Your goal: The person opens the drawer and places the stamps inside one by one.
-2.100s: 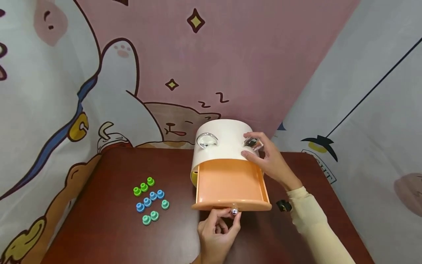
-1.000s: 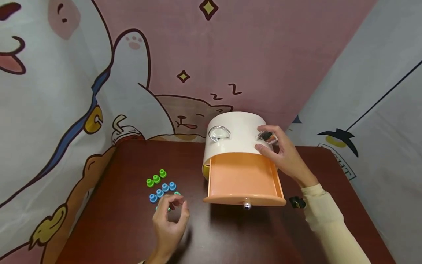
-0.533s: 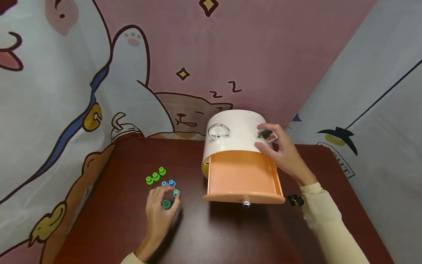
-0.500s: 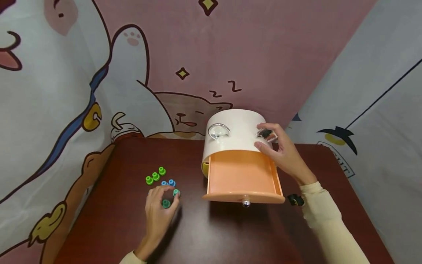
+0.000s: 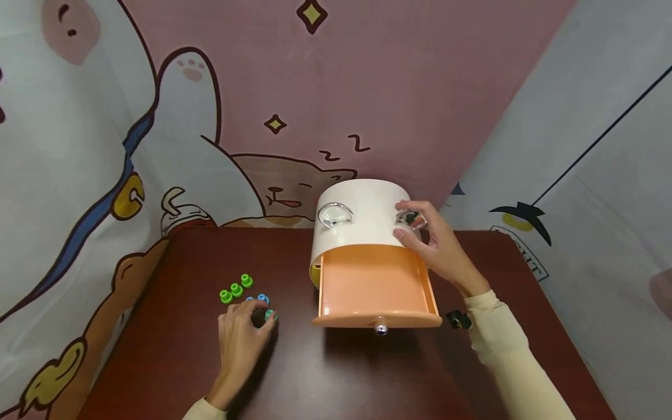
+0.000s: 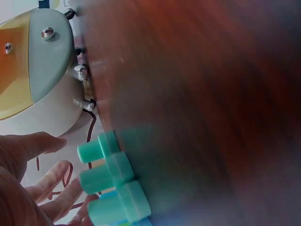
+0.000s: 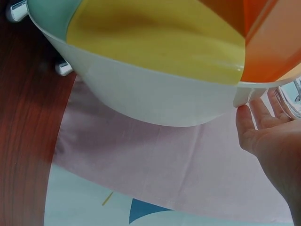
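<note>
A white rounded drawer box (image 5: 362,204) stands at the back of the table, its orange drawer (image 5: 375,280) pulled out toward me. My right hand (image 5: 438,245) grips its top right, thumb and fingers spread around a clear, chrome-rimmed round piece (image 5: 412,218). To the left, my left hand (image 5: 241,335) reaches over small stepped pegs, fingers bent and apart. Beside its thumb tip sits a teal peg (image 5: 270,315). The left wrist view shows teal pegs (image 6: 107,176) standing in a row alongside the fingers, not visibly pinched.
Three green pegs (image 5: 236,290) lie beyond the left hand. Blue pegs (image 5: 263,299) are partly hidden by its fingers. A small black object (image 5: 459,319) lies right of the drawer, near the sleeve. The drawer's chrome knob (image 5: 380,329) sticks out. Patterned cloth (image 5: 409,87) hangs behind the table.
My left hand has let go of the drawer knob and moved left to the pegs, then settled lower around the teal ones. The right hand keeps its hold. The head view has shifted slightly.
</note>
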Action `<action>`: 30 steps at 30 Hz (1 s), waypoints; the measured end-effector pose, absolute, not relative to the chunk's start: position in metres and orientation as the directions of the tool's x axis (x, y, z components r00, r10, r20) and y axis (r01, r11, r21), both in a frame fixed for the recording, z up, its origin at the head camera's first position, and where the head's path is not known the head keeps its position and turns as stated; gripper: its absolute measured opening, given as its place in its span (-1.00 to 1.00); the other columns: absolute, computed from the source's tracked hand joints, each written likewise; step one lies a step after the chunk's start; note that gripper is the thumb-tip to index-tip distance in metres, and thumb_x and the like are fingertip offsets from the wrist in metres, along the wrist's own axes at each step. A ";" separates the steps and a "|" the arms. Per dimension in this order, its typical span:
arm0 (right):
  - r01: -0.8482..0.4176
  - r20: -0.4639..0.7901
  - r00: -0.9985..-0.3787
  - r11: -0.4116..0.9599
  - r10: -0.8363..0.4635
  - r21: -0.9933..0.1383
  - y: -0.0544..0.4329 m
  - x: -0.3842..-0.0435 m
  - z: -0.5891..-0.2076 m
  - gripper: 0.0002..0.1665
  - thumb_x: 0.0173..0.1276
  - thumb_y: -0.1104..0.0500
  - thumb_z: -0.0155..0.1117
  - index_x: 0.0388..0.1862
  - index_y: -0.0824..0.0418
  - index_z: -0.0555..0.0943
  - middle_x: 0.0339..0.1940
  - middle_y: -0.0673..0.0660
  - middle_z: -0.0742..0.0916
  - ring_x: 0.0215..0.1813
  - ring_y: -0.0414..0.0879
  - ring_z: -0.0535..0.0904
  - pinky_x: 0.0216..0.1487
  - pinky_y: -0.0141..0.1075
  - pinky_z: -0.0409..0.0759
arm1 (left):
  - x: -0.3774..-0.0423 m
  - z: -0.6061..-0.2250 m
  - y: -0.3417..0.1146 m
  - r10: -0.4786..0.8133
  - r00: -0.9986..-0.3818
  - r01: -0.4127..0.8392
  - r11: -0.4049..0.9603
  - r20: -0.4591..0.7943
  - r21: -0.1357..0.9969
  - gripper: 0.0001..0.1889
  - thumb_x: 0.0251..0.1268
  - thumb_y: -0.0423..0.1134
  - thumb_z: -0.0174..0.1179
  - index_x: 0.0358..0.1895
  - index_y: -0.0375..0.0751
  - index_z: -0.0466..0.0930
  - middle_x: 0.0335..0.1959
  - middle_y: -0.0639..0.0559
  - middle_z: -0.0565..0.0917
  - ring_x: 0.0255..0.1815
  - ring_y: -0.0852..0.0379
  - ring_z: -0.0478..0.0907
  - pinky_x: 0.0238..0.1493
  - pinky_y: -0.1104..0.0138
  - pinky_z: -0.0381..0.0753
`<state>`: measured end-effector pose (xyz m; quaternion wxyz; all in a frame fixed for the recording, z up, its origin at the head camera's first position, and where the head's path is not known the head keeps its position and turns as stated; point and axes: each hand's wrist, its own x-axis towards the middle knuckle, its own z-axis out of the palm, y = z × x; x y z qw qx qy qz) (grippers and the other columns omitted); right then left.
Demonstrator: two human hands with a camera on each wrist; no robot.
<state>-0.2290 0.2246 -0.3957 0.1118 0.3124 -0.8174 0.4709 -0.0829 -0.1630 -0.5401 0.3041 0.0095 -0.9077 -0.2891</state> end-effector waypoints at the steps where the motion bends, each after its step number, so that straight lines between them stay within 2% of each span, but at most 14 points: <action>1: -0.619 0.480 -0.777 0.357 -0.408 -0.699 0.224 -0.229 -0.396 -0.32 0.51 0.33 0.43 0.53 0.02 0.50 0.50 -0.01 0.60 0.10 0.06 0.53 0.20 0.07 0.44 | -0.084 -0.540 -0.163 -0.197 -0.821 0.147 0.834 0.536 0.532 -0.66 -0.13 -0.40 0.74 -0.25 -0.23 0.80 -0.30 -0.11 0.82 -0.25 -0.20 0.64 -0.19 -0.07 0.41; 10: -0.599 0.462 -0.792 0.360 -0.399 -0.715 0.220 -0.228 -0.397 -0.34 0.52 0.29 0.44 0.53 0.00 0.51 0.48 -0.05 0.60 0.07 0.08 0.53 0.15 0.03 0.45 | -0.087 -0.544 -0.166 -0.223 -0.864 0.067 0.837 0.451 0.543 -0.68 -0.15 -0.42 0.74 -0.32 -0.23 0.79 -0.37 -0.12 0.80 -0.29 -0.23 0.67 -0.19 -0.09 0.52; 21: -0.593 0.464 -0.798 0.361 -0.384 -0.720 0.226 -0.226 -0.393 -0.34 0.52 0.28 0.44 0.53 0.02 0.50 0.48 -0.05 0.59 0.10 0.08 0.51 0.17 0.12 0.43 | -0.089 -0.546 -0.162 -0.176 -0.880 0.100 0.840 0.442 0.533 -0.70 -0.08 -0.46 0.70 -0.28 -0.23 0.77 -0.40 -0.14 0.79 -0.35 -0.23 0.66 -0.25 -0.09 0.51; 25: -0.596 0.468 -0.796 0.367 -0.383 -0.714 0.225 -0.227 -0.394 -0.35 0.52 0.27 0.44 0.53 0.03 0.51 0.47 -0.04 0.60 0.10 0.03 0.51 0.17 0.09 0.44 | -0.089 -0.546 -0.161 -0.167 -0.868 0.119 0.845 0.468 0.522 -0.69 -0.09 -0.48 0.70 -0.31 -0.22 0.76 -0.40 -0.13 0.79 -0.38 -0.26 0.67 -0.30 -0.12 0.57; 30: -0.601 0.474 -0.793 0.363 -0.382 -0.712 0.223 -0.228 -0.396 -0.35 0.52 0.27 0.44 0.53 0.04 0.51 0.45 -0.02 0.60 0.12 0.01 0.51 0.19 0.00 0.42 | -0.089 -0.544 -0.158 -0.144 -0.832 0.179 0.845 0.536 0.504 -0.70 -0.13 -0.51 0.72 -0.34 -0.22 0.78 -0.42 -0.06 0.81 -0.44 -0.16 0.64 -0.40 -0.04 0.57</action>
